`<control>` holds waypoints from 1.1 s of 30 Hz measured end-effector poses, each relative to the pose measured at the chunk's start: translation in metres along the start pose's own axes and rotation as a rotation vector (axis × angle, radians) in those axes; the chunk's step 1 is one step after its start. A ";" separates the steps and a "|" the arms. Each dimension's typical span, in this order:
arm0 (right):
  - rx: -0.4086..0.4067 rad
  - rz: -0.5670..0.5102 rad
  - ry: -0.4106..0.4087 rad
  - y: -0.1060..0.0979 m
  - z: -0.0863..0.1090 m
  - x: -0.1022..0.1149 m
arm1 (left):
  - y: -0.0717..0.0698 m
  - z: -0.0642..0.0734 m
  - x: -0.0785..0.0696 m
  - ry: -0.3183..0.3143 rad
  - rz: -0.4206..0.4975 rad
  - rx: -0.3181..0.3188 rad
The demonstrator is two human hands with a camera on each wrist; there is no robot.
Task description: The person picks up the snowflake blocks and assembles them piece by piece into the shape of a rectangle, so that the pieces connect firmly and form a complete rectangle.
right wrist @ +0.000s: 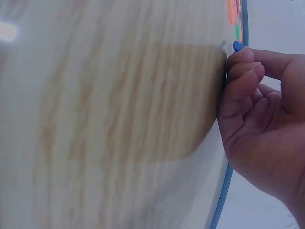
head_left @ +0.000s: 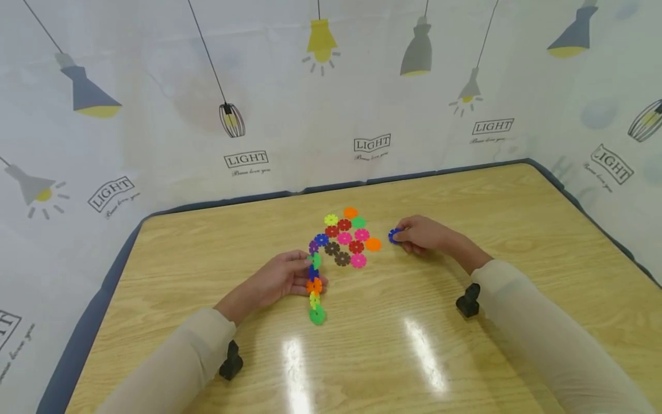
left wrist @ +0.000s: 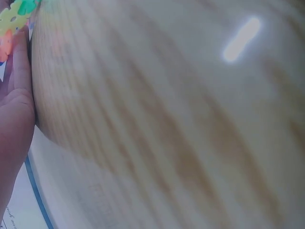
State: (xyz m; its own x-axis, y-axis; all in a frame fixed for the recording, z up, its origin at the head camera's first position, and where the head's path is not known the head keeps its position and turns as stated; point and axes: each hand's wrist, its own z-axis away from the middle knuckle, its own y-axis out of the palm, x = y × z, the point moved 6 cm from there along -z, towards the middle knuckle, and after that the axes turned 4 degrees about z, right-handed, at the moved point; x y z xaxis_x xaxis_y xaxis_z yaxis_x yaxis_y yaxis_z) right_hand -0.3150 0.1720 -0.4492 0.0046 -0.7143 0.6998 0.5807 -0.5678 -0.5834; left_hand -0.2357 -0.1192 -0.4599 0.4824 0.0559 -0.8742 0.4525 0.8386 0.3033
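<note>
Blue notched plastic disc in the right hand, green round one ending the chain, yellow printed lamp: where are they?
Blue notched plastic disc (head_left: 392, 236): head view, its uncovered part.
Green round plastic disc (head_left: 317, 315): head view, its face.
Yellow printed lamp (head_left: 321, 37): head view, its shade.

Way in: front-centre OK, mid blocked

Widest pass: bare tbl (head_left: 367, 356) btwn L sleeve (head_left: 170, 356) & R sleeve (head_left: 548, 328), up to the discs. Watch L mount (head_left: 231, 361) & R mount (head_left: 468, 301), both jut inward. Mid: loose discs (head_left: 344, 237) in the way, flat & low. L hand (head_left: 284, 279) w/ disc chain (head_left: 314, 286) blocks L side; chain's far end runs up to loose discs, can't tell if touching. Narrow gap btwn orange disc (head_left: 373, 245) & blue disc (head_left: 393, 236) in R hand (head_left: 421, 234). Behind: bare strip, then wall sheet (head_left: 300, 144). Room outside both arms too
</note>
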 end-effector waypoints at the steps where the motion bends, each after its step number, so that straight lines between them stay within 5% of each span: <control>1: 0.004 -0.010 0.003 0.000 0.000 -0.001 | 0.000 0.001 0.000 -0.004 0.003 -0.007; 17: -0.006 -0.052 0.014 -0.001 -0.005 0.005 | -0.005 -0.003 0.004 -0.020 -0.035 -0.048; 23: -0.030 -0.104 -0.010 0.010 -0.012 0.037 | -0.004 -0.004 0.005 -0.045 -0.065 -0.046; 33: 0.044 -0.226 -0.138 0.048 -0.032 0.098 | -0.003 -0.003 0.003 -0.026 -0.085 -0.054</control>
State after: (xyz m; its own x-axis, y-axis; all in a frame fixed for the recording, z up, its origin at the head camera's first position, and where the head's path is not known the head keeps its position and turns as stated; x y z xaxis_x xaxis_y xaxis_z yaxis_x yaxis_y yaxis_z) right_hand -0.3133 0.0619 -0.4217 -0.0200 -0.5067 0.8619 0.6147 -0.6861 -0.3891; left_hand -0.2382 -0.1200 -0.4647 0.4638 -0.0299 -0.8854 0.4519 0.8676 0.2074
